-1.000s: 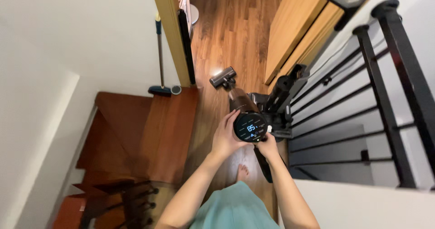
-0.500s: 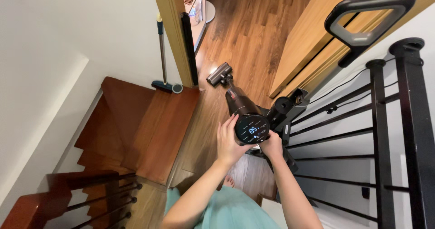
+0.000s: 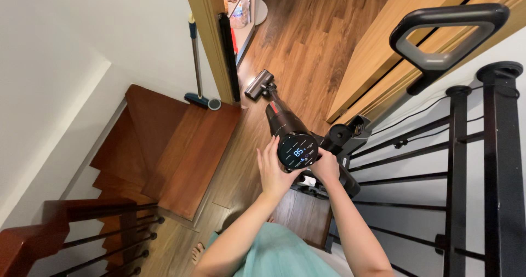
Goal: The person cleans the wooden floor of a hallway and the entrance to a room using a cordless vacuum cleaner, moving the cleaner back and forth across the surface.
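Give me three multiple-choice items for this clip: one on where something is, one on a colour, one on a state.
1. Where does the mop stand?
A. against the white wall by the door frame
B. flat on the stairs
C. hung on the railing

2. What colour is the railing?
A. white
B. black
C. red

3. How is the vacuum held?
A. by the left hand alone
B. by nobody, lying on the floor
C. by both hands at the display end

Answers:
1. A, its handle is upright along the wall with its head on the landing.
2. B, the posts and bars at right are black.
3. C, the left hand and right hand flank the round lit display, while the vacuum's head is on the floor.
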